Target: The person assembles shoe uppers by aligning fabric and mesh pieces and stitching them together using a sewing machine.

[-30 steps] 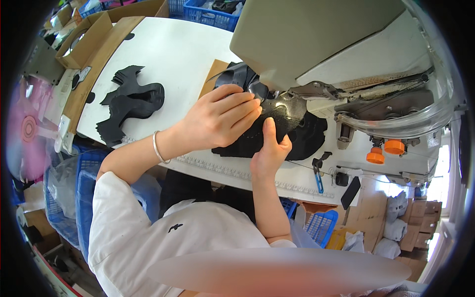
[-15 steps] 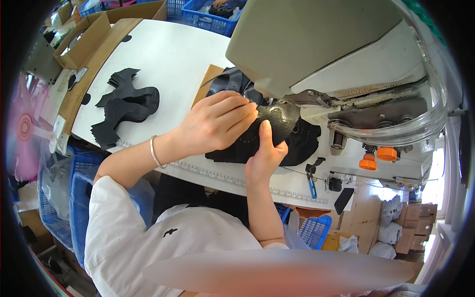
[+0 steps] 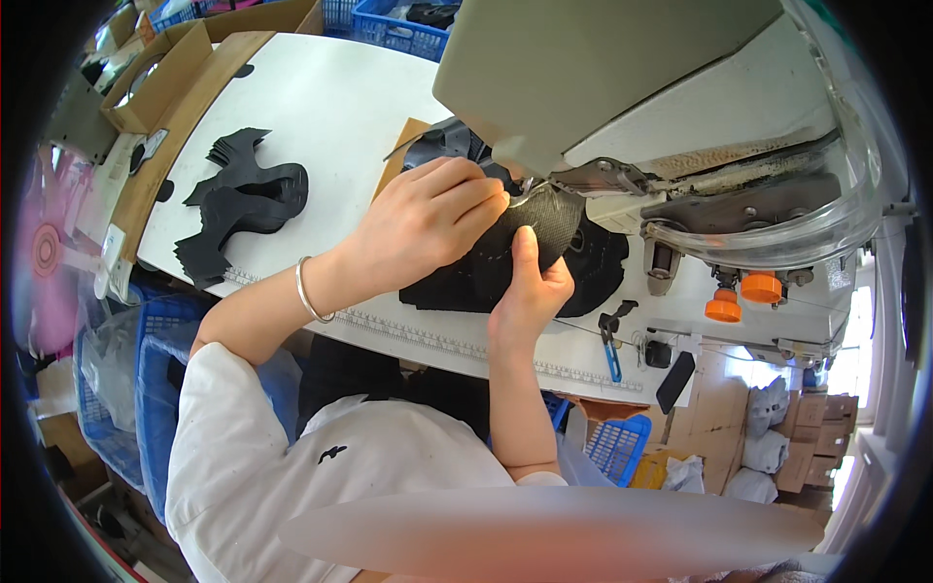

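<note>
A black mesh piece with a shiny weave, looking like a shoe upper, lies under the needle area of a sewing machine. The grey machine head hides part of the stitching spot. My left hand, with a silver bangle on its wrist, pinches the piece's left edge close to the needle. From the near side, my right hand grips it, thumb on top and fingers tucked beneath. More black material spreads under both hands. Beyond my left hand sit dark glossy pieces.
A stack of black cut pieces lies on the white table at left. Blue-handled snips and a small black box sit near the front right edge. Orange knobs jut from the machine. Blue crates stand below.
The mesh piece has shifted and turned slightly at the needle, with both hands still on it. My right thumb has edged a little nearer its lower edge. The whole view has tilted slightly.
</note>
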{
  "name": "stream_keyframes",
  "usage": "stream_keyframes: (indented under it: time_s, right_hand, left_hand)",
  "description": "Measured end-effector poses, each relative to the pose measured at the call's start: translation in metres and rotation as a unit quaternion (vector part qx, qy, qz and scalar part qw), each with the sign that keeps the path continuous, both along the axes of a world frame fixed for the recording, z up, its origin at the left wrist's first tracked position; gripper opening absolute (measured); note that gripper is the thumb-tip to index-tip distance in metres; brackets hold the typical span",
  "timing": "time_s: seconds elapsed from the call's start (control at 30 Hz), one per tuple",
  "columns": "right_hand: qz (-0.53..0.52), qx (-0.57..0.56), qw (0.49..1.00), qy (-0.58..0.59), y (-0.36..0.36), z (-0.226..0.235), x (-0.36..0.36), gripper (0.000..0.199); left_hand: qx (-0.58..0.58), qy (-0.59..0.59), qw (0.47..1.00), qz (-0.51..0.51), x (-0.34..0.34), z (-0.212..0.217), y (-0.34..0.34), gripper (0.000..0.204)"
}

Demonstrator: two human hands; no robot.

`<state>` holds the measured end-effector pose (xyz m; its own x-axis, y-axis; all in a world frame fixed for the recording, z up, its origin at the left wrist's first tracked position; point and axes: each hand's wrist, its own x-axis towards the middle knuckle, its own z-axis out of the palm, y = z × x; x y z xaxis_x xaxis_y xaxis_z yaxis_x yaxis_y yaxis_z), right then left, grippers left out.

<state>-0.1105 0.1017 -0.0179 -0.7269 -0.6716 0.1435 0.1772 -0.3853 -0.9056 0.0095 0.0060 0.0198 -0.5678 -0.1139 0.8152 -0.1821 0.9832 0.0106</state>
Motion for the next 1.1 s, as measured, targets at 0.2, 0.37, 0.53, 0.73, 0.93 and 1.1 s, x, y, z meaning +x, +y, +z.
stream_keyframes:
  time_s: [0.2,0.37,0.53,0.73,0.93,1.1]
  right_hand:
    - [-0.018,0.043,0.998,0.034,0.0,0.005,-0.013,0.012]
    - [-0.004,0.034,0.998,0.061,-0.001,0.006,-0.019,0.014]
    - [-0.019,0.06,0.993,0.102,-0.002,0.007,-0.028,0.018]
    - [-0.018,0.08,0.989,0.125,-0.004,0.006,-0.038,0.018]
    - [-0.011,0.074,0.989,0.129,-0.008,0.014,-0.047,0.015]
    - [-0.024,0.062,0.98,0.189,-0.013,0.013,-0.061,0.011]
  left_hand:
    - [0.015,-0.03,0.999,0.03,-0.003,0.002,0.009,0.033]
    - [0.031,-0.043,0.998,0.046,-0.005,0.003,0.012,0.031]
    - [0.041,-0.047,0.996,0.067,-0.009,0.002,0.016,0.028]
    - [0.031,-0.052,0.993,0.098,-0.013,0.001,0.022,0.028]
    - [-0.006,-0.039,0.989,0.142,-0.022,-0.001,0.03,0.028]
    - [-0.012,-0.043,0.984,0.174,-0.03,-0.003,0.038,0.028]
